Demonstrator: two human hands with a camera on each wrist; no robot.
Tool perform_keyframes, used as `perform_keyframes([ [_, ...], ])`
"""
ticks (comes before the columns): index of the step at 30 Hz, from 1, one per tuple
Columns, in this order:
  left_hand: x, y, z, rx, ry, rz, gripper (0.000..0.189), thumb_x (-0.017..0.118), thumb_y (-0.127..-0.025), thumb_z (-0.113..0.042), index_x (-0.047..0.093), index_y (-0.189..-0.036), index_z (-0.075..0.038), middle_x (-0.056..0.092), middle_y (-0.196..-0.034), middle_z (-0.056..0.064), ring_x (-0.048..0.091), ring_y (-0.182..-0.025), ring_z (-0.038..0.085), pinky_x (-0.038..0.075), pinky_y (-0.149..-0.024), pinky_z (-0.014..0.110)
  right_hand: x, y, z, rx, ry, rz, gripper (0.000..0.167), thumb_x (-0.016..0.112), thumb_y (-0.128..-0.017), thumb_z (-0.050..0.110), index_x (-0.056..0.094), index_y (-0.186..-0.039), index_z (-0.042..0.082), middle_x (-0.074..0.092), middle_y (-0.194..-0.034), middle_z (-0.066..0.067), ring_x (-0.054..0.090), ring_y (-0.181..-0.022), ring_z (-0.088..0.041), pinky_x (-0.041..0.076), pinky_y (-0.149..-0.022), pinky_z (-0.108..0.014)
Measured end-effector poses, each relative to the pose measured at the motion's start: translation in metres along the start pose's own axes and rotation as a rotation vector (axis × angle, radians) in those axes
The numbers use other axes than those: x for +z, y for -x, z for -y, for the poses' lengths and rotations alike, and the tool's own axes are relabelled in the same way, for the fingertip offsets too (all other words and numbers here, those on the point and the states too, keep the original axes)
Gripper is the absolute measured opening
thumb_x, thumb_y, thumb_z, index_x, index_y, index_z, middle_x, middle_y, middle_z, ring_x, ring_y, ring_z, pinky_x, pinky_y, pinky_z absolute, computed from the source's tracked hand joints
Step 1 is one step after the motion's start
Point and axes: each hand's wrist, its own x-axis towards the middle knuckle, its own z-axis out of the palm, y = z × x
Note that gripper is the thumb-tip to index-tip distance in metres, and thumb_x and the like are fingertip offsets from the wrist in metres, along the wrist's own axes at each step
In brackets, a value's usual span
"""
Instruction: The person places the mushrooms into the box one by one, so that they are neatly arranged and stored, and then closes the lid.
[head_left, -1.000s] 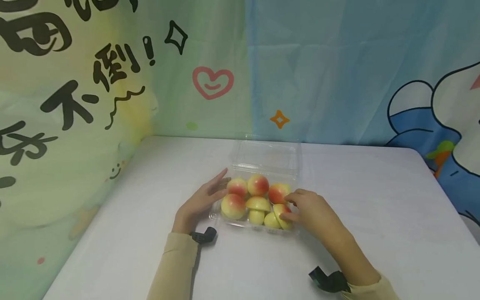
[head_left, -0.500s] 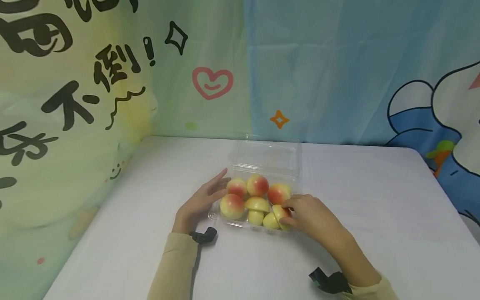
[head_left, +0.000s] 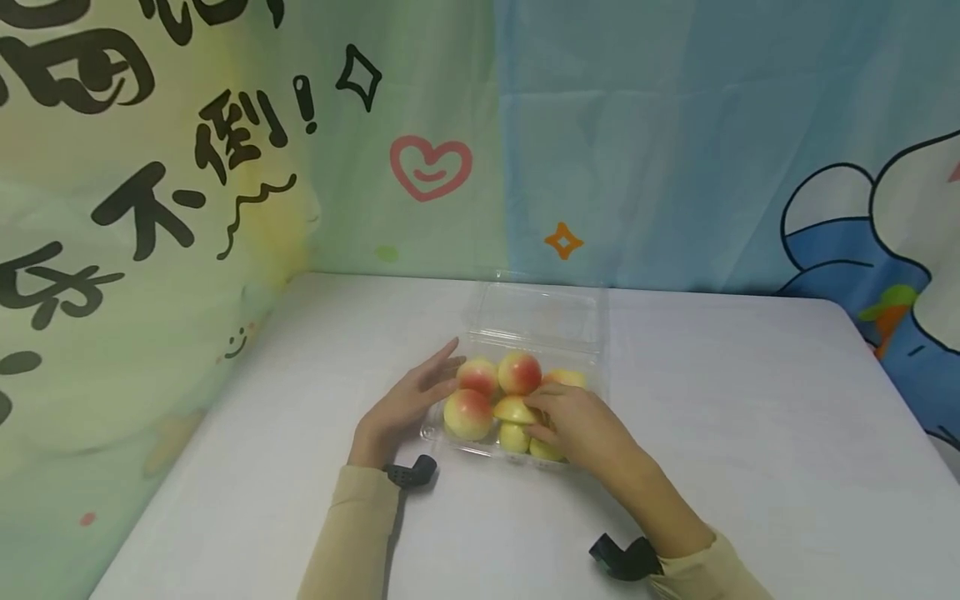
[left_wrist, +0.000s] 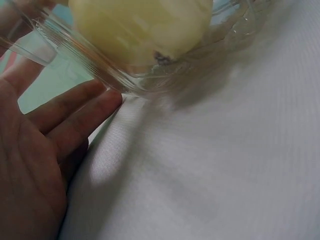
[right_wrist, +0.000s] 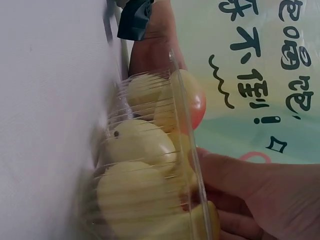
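Observation:
In the head view, a clear plastic clamshell box point(head_left: 480, 451) stands with its lid raised behind it. Round yellow-and-red peach-like pieces point(head_left: 468, 414) and yellow mushroom-shaped pieces point(head_left: 514, 438) fill it. My left hand point(head_left: 405, 408) rests along the box's left side, fingers extended; in the left wrist view fingertips point(left_wrist: 117, 97) meet its lower edge. My right hand point(head_left: 581, 425) is over the front right, thumb and fingers at the cap of the middle mushroom-shaped piece. The right wrist view shows the thumb point(right_wrist: 220, 167) over the box rim. The right mushroom-shaped piece is mostly hidden behind this hand.
The box's transparent lid point(head_left: 536, 312) leans toward the back of the white table point(head_left: 750, 417). A printed cloth backdrop point(head_left: 637, 125) hangs behind and to the left. Dark wrist cameras point(head_left: 626, 557) sit on both wrists.
My right hand has moved left, from the right mushroom-shaped piece to the middle one, now covering the right pieces. The left hand stays at the box's side.

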Motion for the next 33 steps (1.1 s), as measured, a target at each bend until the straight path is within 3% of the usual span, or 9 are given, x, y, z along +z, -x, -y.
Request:
perform_keyframes([
  [4,-0.001,-0.005,0.01,0.01,-0.01,-0.01,0.068,0.058,-0.095,-0.03,0.02,-0.152,-0.031,0.041,-0.15,0.003,0.038,-0.138,0.021,0.017,-0.119,0.047,-0.004,-0.002,-0.001,0.006,-0.049,0.014,0.029,0.078,-0.077,0.024,0.071,-0.101,0.008,0.069,-0.096,0.0,0.062,-0.088,-0.015,0.053,-0.077,-0.031],
  [10,-0.002,-0.005,0.01,0.028,-0.018,-0.018,0.068,0.059,-0.093,-0.035,0.022,-0.151,-0.033,0.042,-0.149,0.0,0.038,-0.138,0.019,0.018,-0.118,0.048,-0.01,-0.018,-0.014,0.105,-0.105,-0.019,0.043,0.075,-0.081,0.028,0.067,-0.119,0.008,0.068,-0.111,-0.005,0.063,-0.105,-0.023,0.051,-0.092,-0.041],
  [13,-0.002,-0.005,0.011,0.028,-0.012,-0.02,0.069,0.059,-0.093,-0.038,0.023,-0.151,-0.034,0.042,-0.149,-0.002,0.037,-0.139,0.019,0.017,-0.118,0.048,-0.011,-0.028,-0.022,0.095,-0.11,-0.027,0.046,0.075,-0.082,0.028,0.065,-0.122,0.007,0.066,-0.118,-0.008,0.062,-0.108,-0.026,0.05,-0.095,-0.043],
  [19,-0.001,-0.006,0.012,0.027,0.0,-0.013,0.067,0.059,-0.093,-0.039,0.024,-0.15,-0.037,0.042,-0.149,-0.004,0.037,-0.139,0.018,0.017,-0.118,0.048,-0.007,-0.034,-0.028,0.049,-0.108,-0.01,0.042,0.074,-0.083,0.025,0.066,-0.118,0.004,0.067,-0.116,-0.01,0.064,-0.102,-0.025,0.052,-0.091,-0.042],
  [26,-0.002,-0.004,0.002,0.027,-0.001,-0.01,0.066,0.056,-0.096,-0.029,0.021,-0.152,-0.029,0.039,-0.151,0.004,0.036,-0.139,0.023,0.017,-0.119,0.048,-0.013,-0.035,-0.034,0.07,-0.128,-0.001,0.048,0.07,-0.086,0.029,0.061,-0.126,0.004,0.062,-0.128,-0.011,0.056,-0.12,-0.03,0.044,-0.102,-0.047],
  [30,-0.002,-0.002,-0.002,0.028,0.02,0.01,0.066,0.055,-0.097,-0.025,0.019,-0.153,-0.025,0.038,-0.151,0.009,0.036,-0.139,0.026,0.016,-0.119,0.048,-0.023,-0.031,-0.051,0.168,-0.177,-0.102,0.053,0.067,-0.088,0.03,0.055,-0.133,0.004,0.055,-0.136,-0.013,0.049,-0.128,-0.034,0.038,-0.107,-0.052],
  [33,-0.001,-0.004,0.003,0.023,0.007,0.0,0.067,0.056,-0.096,-0.029,0.02,-0.152,-0.027,0.039,-0.15,0.006,0.037,-0.139,0.023,0.017,-0.119,0.047,-0.029,-0.026,-0.071,0.263,-0.215,-0.212,0.055,0.065,-0.089,0.032,0.052,-0.135,0.003,0.053,-0.137,-0.017,0.053,-0.122,-0.038,0.042,-0.102,-0.053],
])
